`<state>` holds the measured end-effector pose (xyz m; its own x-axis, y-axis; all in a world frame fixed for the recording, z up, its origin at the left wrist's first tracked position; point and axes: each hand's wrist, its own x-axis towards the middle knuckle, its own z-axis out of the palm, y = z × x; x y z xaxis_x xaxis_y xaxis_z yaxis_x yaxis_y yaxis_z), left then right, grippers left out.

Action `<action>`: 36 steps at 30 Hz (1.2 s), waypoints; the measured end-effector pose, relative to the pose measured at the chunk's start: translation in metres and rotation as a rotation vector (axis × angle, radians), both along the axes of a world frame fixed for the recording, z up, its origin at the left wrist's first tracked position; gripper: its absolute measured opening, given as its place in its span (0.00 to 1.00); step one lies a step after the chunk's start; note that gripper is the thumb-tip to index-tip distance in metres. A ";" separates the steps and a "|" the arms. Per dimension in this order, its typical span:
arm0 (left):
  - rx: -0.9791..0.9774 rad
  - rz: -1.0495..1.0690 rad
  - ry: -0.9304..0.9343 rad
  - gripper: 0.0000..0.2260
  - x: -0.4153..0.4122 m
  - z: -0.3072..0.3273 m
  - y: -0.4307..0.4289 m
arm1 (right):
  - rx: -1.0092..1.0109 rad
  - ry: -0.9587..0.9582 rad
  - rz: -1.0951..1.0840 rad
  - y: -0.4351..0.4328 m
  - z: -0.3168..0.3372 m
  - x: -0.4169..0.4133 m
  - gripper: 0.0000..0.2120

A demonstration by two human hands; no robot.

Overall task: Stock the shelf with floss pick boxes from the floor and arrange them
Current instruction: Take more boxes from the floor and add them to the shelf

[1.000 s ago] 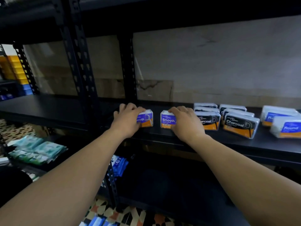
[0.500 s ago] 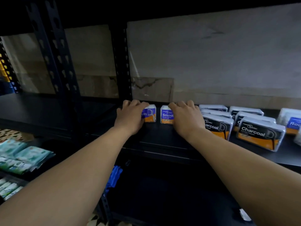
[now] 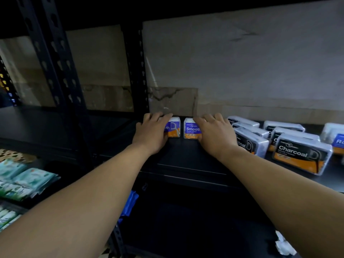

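The small purple-and-orange plastic box on the right (image 3: 190, 128) reads "Smoot", last letter hidden under the right hand (image 3: 216, 135) holding it, with tiny "Dental Flosser" below. Its twin, the left purple-and-orange box (image 3: 174, 127), only shows "oth" past the left hand (image 3: 151, 133). The front black-and-orange clear-lidded box (image 3: 301, 155) says "Charcoal" nice and big (smaller lines are too blurry), the black-and-orange box beside the right hand (image 3: 249, 142) shows just "coal", and the blue-and-white box at the far right edge (image 3: 336, 140) gives "Ro" before the frame cuts it.
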<state>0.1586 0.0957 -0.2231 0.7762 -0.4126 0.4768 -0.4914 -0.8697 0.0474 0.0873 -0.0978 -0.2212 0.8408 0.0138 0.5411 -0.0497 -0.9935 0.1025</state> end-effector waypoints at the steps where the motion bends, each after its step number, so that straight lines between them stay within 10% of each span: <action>1: -0.008 0.000 0.000 0.33 -0.002 0.000 0.001 | 0.001 0.010 0.004 0.000 0.000 -0.002 0.28; 23: -0.336 -0.122 0.225 0.16 -0.178 -0.085 0.069 | 0.335 -0.131 0.258 0.056 -0.078 -0.175 0.15; 31: -0.005 -0.076 0.907 0.26 -0.191 -0.171 0.096 | 0.533 0.975 0.231 0.045 -0.154 -0.182 0.18; 36: 0.187 -0.107 1.062 0.32 -0.190 -0.200 0.094 | 0.503 1.077 0.169 0.030 -0.186 -0.169 0.21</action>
<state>-0.0318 0.1897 -0.4234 0.7111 -0.4990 -0.4953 -0.3514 -0.8624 0.3644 -0.0814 -0.0681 -0.4072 0.8726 0.1567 -0.4625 -0.0418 -0.9197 -0.3904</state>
